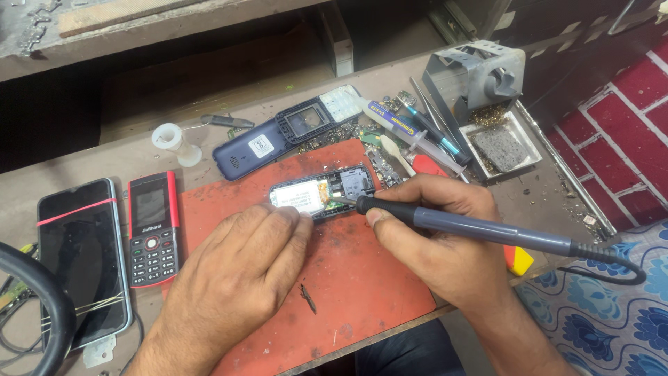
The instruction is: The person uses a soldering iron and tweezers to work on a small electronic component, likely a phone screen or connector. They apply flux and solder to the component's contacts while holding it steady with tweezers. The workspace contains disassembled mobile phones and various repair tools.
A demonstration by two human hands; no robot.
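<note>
Hands at work over a red mat [362, 278] on a cluttered counter [111, 157], seen from your head camera looking down. Your left hand [240, 271] lies palm down on the mat, its fingertips pressed against the near edge of an opened phone [323, 191], steadying it; this grip is a flat press, not a pinch. The phone lies near the mat's far edge with its back cover off, showing a pale battery area on the left and a dark circuit section on the right. Your right hand [438, 237] holds a grey soldering iron [480, 230] like a pen, thumb and fingers pinched around its black front part, the tip touching the middle of the phone's exposed inside. The iron's cord trails off to the right.

Left of the mat lies a red and black keypad phone [153, 230], face up, and beside it a black smartphone [83, 257] with a red band around it. Beyond the mat sit a dark blue phone back [254, 147], an empty black phone frame [306, 122], a white spool [174, 143] and scattered small parts. At far right stands a grey iron stand [476, 73] with a tray [501, 146] holding a grey sponge.
</note>
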